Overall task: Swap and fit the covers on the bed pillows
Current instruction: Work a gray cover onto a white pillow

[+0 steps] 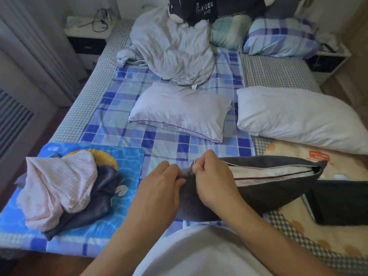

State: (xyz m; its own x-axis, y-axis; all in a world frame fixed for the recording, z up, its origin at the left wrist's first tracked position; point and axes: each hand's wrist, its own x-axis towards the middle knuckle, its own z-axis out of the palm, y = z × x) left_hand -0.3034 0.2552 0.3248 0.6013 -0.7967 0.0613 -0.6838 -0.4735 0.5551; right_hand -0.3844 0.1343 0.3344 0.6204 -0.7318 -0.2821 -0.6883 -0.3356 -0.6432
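Observation:
A dark grey pillow cover (264,194) lies at the bed's near edge with a white pillow (268,173) inside, showing through its open long side. My left hand (159,188) grips the cover's left corner. My right hand (213,176) pinches the opening's edge right beside it. Two bare white pillows lie further back: one with red piping (179,110) in the middle, a larger one (298,116) to the right. A pink checked cover (57,186) sits crumpled on a dark grey cover (99,198) at the left.
Another dark grey cover (342,202) lies flat at the right. A blue mat (127,162) lies under the cover pile. A crumpled grey duvet (175,48), a plush toy (191,10) and plaid pillows (278,36) fill the bed's head. Nightstands stand on either side.

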